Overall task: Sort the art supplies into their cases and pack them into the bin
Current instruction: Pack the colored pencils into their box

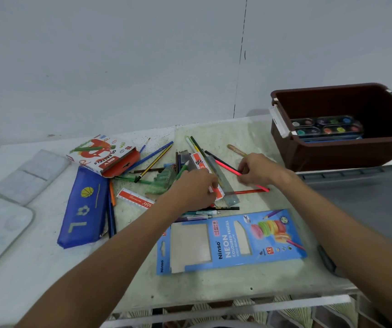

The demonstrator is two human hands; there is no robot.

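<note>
Loose pencils, pens and rulers lie scattered mid-table. My right hand [259,170] pinches a neon pink pencil [228,167] that lies slanting on the table. My left hand [193,189] reaches into the pile, its fingers curled at a red-and-white ruler [199,163] beside a clear ruler [223,179]. A flat blue Ninso neon pencil box [231,241] lies in front of me. An oil pastels box [105,155] and a blue pencil pouch [83,207] sit at the left. The brown bin [341,151] at the back right holds watercolour paint sets [327,127].
A grey bin lid [365,200] lies at the right under the brown bin. Clear plastic trays [29,176] sit at the far left. The table's front edge runs just below the pencil box; a wall stands behind.
</note>
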